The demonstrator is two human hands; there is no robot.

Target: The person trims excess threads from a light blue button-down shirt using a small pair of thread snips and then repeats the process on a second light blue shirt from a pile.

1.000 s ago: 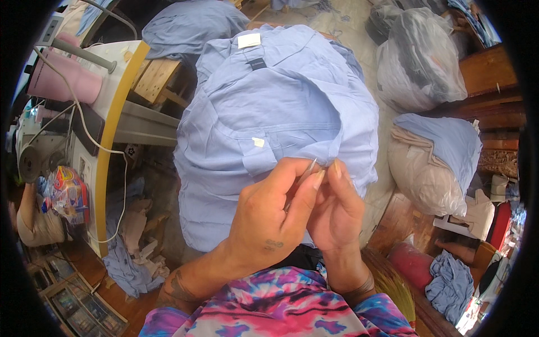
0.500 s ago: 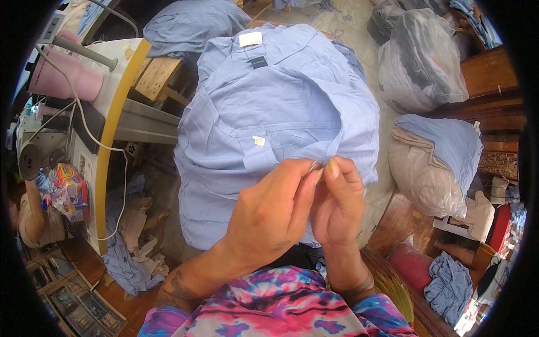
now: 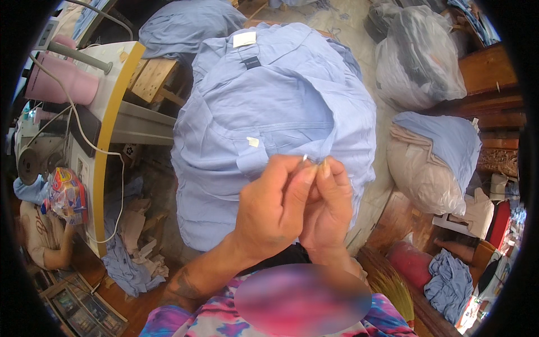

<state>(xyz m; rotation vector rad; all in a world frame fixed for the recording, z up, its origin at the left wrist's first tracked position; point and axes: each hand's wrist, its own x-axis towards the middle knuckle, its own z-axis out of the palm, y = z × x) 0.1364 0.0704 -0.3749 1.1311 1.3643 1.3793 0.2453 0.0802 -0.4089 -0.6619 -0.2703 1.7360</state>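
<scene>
A light-blue garment [image 3: 224, 191] is spread in front of me, its wide opening facing up, with a white label [image 3: 245, 39], a dark tag [image 3: 251, 62] and a small cream tag [image 3: 252, 142] on it. At the near edge of that opening my two hands meet. My left hand [image 3: 272, 205] is closed in a pinch, and a small shiny tip shows between its thumb and forefinger; the rest of that thing is hidden. Close against it, my right hand [image 3: 328, 205] pinches the garment's edge between thumb and forefinger.
On the left stands a white table [image 3: 115, 90] with a yellow edge, bearing a pink tumbler [image 3: 62, 81], a white cable and a colourful plastic package [image 3: 67, 194]. Another person [image 3: 48, 238] is beyond it. Stuffed plastic bags [image 3: 418, 62] and a cloth bundle [image 3: 432, 163] sit at right.
Both hands have shifted slightly left and closer together at the garment's edge. The left thumb has moved up over the shiny thing. At far left, more of the other person shows.
</scene>
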